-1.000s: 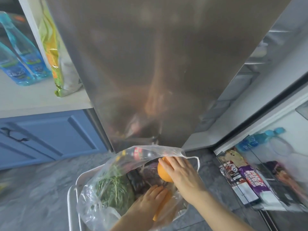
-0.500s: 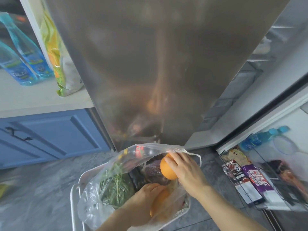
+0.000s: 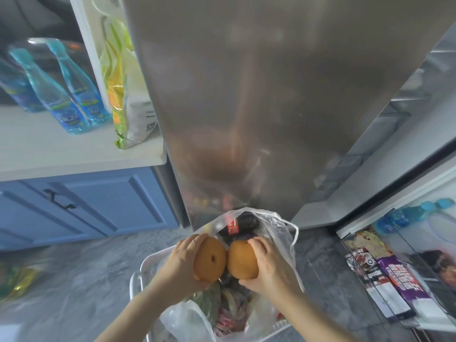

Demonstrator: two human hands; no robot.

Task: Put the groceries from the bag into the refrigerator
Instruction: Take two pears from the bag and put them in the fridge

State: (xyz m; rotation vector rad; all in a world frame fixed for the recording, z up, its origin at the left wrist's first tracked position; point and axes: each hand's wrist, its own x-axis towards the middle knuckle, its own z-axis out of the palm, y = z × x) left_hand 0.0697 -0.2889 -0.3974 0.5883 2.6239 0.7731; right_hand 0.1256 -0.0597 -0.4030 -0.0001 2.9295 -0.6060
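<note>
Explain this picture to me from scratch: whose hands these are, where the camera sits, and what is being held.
No machine here: a person wears a wide-angle camera on the head, looking down at their own two bare hands. The left hand grips one round brown fruit, and the right hand grips a second fruit; the two fruits meet above an open plastic bag. The bag sits in a white basket on the grey floor and holds greens, a red-labelled bottle and other groceries. Ahead stands the steel refrigerator door. At the right, an open door shelf carries packets. On the left, blue bottles stand on a white counter.
</note>
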